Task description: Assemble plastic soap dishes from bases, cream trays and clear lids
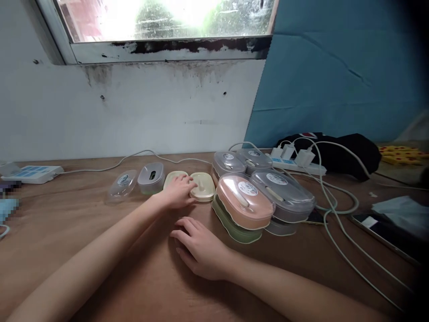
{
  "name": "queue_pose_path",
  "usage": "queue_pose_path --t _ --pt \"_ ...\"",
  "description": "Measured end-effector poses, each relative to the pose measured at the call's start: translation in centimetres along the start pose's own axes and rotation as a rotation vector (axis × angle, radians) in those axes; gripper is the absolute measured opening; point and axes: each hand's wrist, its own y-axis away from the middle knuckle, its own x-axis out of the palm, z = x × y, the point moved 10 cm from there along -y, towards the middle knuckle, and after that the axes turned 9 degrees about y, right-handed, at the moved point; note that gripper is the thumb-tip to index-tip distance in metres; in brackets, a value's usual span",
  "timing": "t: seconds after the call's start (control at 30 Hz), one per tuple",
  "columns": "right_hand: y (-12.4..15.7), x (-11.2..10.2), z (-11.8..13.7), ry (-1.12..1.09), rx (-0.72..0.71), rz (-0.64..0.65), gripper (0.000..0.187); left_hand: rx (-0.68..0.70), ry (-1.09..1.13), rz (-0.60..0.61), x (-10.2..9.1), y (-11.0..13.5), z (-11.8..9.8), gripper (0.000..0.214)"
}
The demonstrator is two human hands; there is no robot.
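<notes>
My left hand (179, 191) reaches over two small cream pieces. Its fingers are apart, with the fingertips at the near edge of the right cream piece (203, 188), which has a raised bar in its middle. The left cream piece (174, 175) is partly covered by the hand. To the left stands a grey box (151, 179) with a dark slot. Beside it lies a clear lid (123, 184) with a round label. My right hand (203, 250) rests on the table in front, fingers loosely bent and apart, holding nothing.
Stacked lidded lunch boxes, a pink one (243, 203) and a grey one (284, 197) in front, stand to the right. Behind them are a power strip (301, 165) with chargers, looping white cables and a black bag (351, 154). A phone (385, 235) lies at right.
</notes>
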Motion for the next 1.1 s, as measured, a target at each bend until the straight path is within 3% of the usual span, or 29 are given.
queue_pose_path --t 0.1,0.2,0.33,0.47,0.57,0.67,0.93,1.0,1.1 --pt "0.1 0.1 -0.1 -0.007 0.001 -0.005 0.027 0.059 -0.003 0.006 1.8 -1.9 -1.6 0.021" --pt "0.2 0.1 -0.1 -0.008 0.002 -0.013 0.026 0.104 -0.025 0.013 2.1 -2.9 -2.4 0.011" --pt "0.2 0.0 -0.1 -0.003 0.004 -0.021 0.025 0.096 -0.048 -0.001 -0.6 -2.2 -1.1 0.012" --pt "0.2 -0.2 0.1 -0.013 -0.012 -0.022 0.023 0.027 -0.046 0.003 -3.5 0.6 2.9 0.014" --pt "0.1 -0.3 0.2 -0.011 -0.018 -0.025 0.023 0.009 -0.026 0.073 -2.8 2.9 5.1 0.014" --pt "0.1 -0.4 0.2 -0.002 -0.018 -0.031 0.024 -0.008 -0.018 0.071 -1.5 4.2 6.1 0.014" --pt "0.0 -0.3 0.7 0.086 -0.035 -0.025 0.025 0.012 -0.041 0.001 -0.2 4.4 4.7 0.020" --pt "0.2 -1.5 1.2 0.202 -0.068 -0.073 0.028 0.004 -0.057 -0.023 -0.1 4.5 4.5 0.021" --pt "0.9 -5.9 1.3 0.430 -0.027 -0.236 0.037 0.013 -0.071 -0.039 0.1 4.2 4.3 0.022"
